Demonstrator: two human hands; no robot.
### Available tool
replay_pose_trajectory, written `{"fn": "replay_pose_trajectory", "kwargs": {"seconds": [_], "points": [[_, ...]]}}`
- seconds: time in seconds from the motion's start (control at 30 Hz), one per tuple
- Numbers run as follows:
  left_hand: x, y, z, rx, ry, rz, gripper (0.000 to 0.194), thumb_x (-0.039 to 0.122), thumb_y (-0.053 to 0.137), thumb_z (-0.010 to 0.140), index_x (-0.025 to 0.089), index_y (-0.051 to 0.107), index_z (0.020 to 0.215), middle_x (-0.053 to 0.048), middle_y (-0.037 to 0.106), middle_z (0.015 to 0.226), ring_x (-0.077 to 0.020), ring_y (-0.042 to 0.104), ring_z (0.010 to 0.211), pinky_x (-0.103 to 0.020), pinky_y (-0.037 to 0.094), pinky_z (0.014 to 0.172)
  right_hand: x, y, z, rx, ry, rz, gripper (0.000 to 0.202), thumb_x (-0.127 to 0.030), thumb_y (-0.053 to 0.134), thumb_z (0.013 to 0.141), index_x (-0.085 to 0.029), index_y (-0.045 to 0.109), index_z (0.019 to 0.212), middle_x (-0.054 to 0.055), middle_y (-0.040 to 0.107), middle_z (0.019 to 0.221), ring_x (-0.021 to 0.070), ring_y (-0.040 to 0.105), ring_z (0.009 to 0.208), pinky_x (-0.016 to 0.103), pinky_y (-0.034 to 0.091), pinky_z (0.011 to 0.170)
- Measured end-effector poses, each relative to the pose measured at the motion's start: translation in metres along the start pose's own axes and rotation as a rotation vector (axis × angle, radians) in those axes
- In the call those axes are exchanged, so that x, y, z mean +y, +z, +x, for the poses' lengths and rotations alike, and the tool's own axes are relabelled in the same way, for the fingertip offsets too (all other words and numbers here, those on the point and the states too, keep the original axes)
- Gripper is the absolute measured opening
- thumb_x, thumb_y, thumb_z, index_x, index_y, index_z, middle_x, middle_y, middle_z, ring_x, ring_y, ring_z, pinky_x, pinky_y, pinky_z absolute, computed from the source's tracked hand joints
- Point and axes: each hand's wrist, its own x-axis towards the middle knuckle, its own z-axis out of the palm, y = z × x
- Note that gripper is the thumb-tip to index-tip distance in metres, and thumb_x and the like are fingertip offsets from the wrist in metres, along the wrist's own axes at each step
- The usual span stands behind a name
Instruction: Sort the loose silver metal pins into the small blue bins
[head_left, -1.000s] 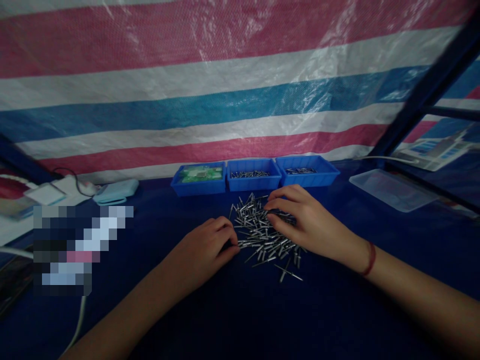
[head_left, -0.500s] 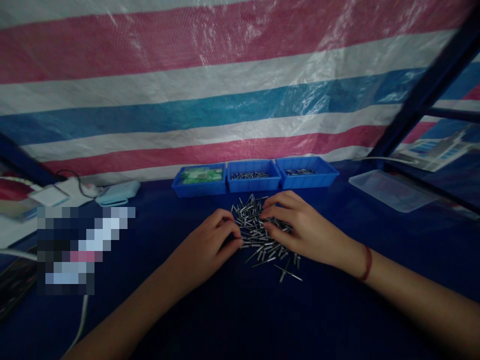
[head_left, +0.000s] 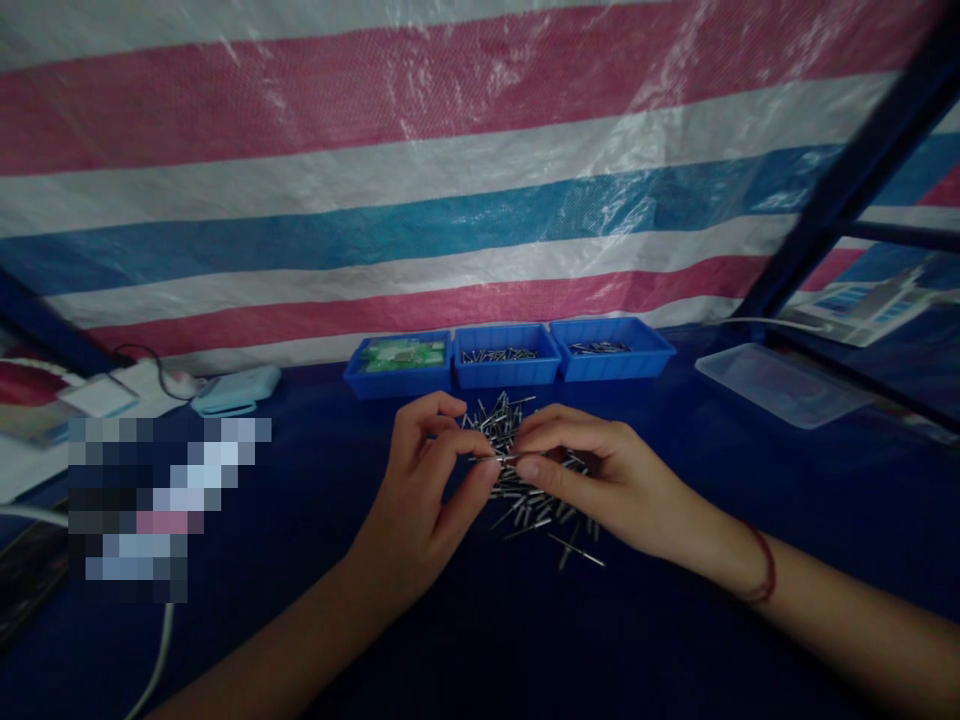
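Observation:
A loose pile of silvery blind rivets (head_left: 525, 512) lies on the dark blue table. Just over the pile, one blind rivet (head_left: 505, 458) is held level between my two hands. Thumb and index finger of my left hand (head_left: 427, 480) pinch its left end, while the other fingers curl above. My right hand (head_left: 600, 465) pinches the right end with thumb and forefinger, hiding part of it. At the near side of the pile, a couple of rivets lie crossed.
Behind the pile stand three blue bins: a left bin (head_left: 401, 383) with green-and-clear packets, a middle bin (head_left: 506, 373) and a right bin (head_left: 619, 365) with rivets. A clear plastic lid (head_left: 784, 385) lies right. At left are a light-blue case (head_left: 236, 390) and a white cable (head_left: 161, 655).
Both hands have come together over the pile. A rivet is now raised between their fingertips; before, the left hand was at the pile's left edge and the right hand lay over the rivets.

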Motion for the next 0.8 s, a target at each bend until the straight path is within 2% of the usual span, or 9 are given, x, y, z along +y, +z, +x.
{"fn": "replay_pose_trajectory", "kwargs": {"seconds": [0.13, 0.23, 0.43, 0.57, 0.8], "points": [[0.0002, 0.0027, -0.0009, -0.068, -0.037, -0.055, 0.008, 0.019, 0.045, 0.091, 0.023, 0.049, 0.096, -0.005, 0.035, 0.117, -0.0172, 0.048, 0.102, -0.036, 0.046, 0.088, 0.0016, -0.0001, -0.0014, 0.127, 0.034, 0.018, 0.007, -0.027, 0.065, 0.08, -0.022, 0.068, 0.083, 0.002, 0.065, 0.085, 0.014, 0.06, 0.076, 0.029, 0.047, 0.063], [0.0015, 0.0048, -0.0021, -0.124, -0.044, -0.107, 0.008, 0.019, 0.044, 0.092, 0.022, 0.05, 0.096, -0.006, 0.036, 0.118, -0.0181, 0.047, 0.106, -0.035, 0.045, 0.089, 0.0015, 0.002, -0.0031, 0.164, 0.044, 0.046, 0.006, -0.026, 0.066, 0.079, -0.022, 0.068, 0.083, 0.002, 0.064, 0.085, 0.0146, 0.06, 0.077, 0.03, 0.047, 0.063], [0.0026, 0.0059, -0.0019, -0.214, -0.06, -0.195, 0.013, 0.024, 0.045, 0.091, 0.023, 0.052, 0.103, -0.006, 0.037, 0.121, -0.0178, 0.049, 0.105, -0.035, 0.045, 0.091, -0.0007, 0.0047, -0.0036, 0.14, -0.002, 0.054, 0.003, -0.02, 0.065, 0.078, -0.019, 0.066, 0.081, 0.002, 0.062, 0.084, 0.0121, 0.058, 0.074, 0.027, 0.046, 0.061], [0.0027, 0.0074, -0.0023, -0.236, -0.08, -0.257, 0.014, 0.025, 0.042, 0.093, 0.023, 0.054, 0.099, -0.006, 0.038, 0.121, -0.0169, 0.051, 0.102, -0.037, 0.044, 0.093, -0.0007, 0.0053, -0.0032, 0.135, -0.025, 0.03, 0.002, -0.019, 0.066, 0.078, -0.019, 0.065, 0.08, 0.002, 0.061, 0.085, 0.0112, 0.058, 0.072, 0.026, 0.046, 0.06], [0.0035, 0.0085, -0.0016, -0.237, -0.116, -0.303, 0.013, 0.026, 0.044, 0.092, 0.023, 0.055, 0.097, -0.006, 0.044, 0.117, -0.02, 0.048, 0.111, -0.04, 0.043, 0.095, -0.0024, 0.0053, -0.0054, 0.126, -0.061, 0.012, 0.006, -0.016, 0.064, 0.079, -0.02, 0.064, 0.083, 0.002, 0.061, 0.085, 0.0114, 0.059, 0.073, 0.026, 0.048, 0.062]]}}
